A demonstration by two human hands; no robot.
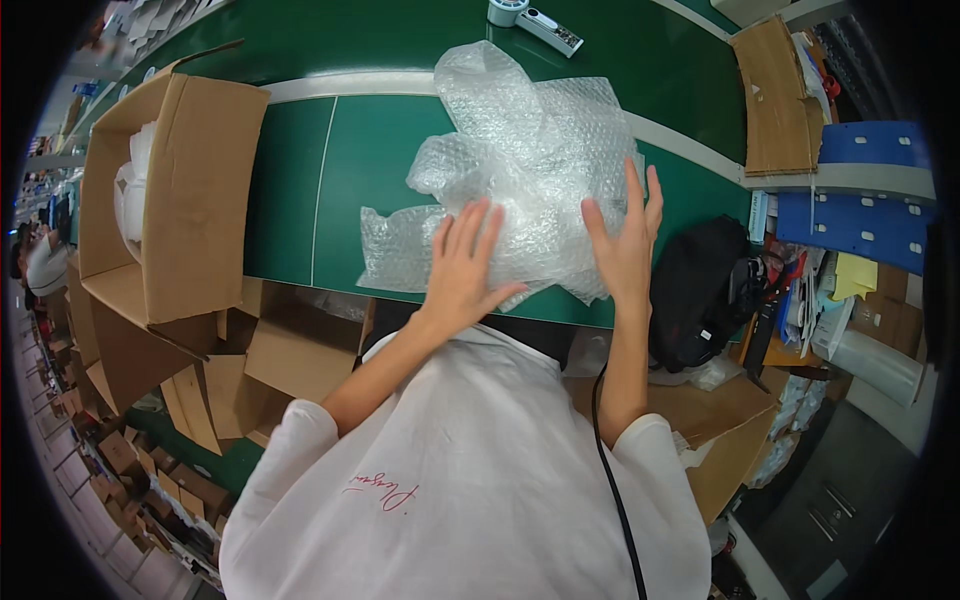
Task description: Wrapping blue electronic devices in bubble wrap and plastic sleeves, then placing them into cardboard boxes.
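Observation:
Clear bubble wrap [545,140] lies crumpled and partly folded on the green table, with flaps spreading to the left and toward the far side. My left hand [463,265] rests on its near left part, fingers stretched out and thumb pointing right. At the wrap's right edge is my right hand [628,235], its thumb and fingers spread apart. Neither hand grips anything that I can see. Whether something lies inside the wrap cannot be made out through its layers.
An open cardboard box [205,190] with white wrapping inside stands at the table's left. A small light-blue handheld device [535,25] lies at the far side. To the right sit a black bag [700,290] and blue racks [860,225]. Opened cartons [300,355] fill the space below left.

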